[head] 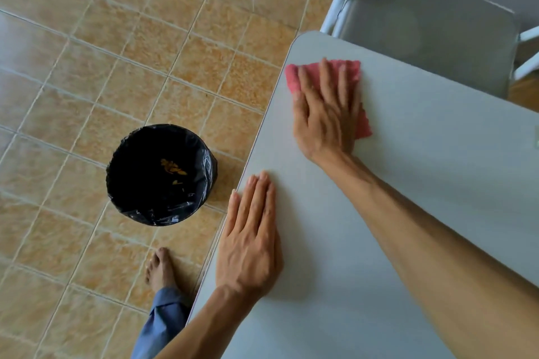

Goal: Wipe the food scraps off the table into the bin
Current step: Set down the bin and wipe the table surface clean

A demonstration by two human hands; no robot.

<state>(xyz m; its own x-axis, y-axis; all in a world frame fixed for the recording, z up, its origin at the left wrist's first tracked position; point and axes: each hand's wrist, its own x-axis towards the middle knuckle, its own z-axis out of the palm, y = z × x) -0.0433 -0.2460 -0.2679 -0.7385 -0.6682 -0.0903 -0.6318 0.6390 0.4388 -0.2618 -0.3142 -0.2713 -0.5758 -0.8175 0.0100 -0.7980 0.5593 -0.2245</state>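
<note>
Right hand (326, 113) lies flat, fingers (323, 75) spread, pressing a pink cloth (351, 67) onto the grey counter (408, 183) near its far left corner. Left hand (250, 239) rests flat at the counter's left edge. Bin (160, 175), black-lined, stands on the tiled floor (87, 67) beside the counter, holding yellow scraps (172, 167).

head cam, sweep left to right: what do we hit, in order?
bin with black liner and yellowish scraps inside → bare foot on the tiled floor → left hand flat on the table edge → right hand pressing the pink cloth → grey chair.
</note>
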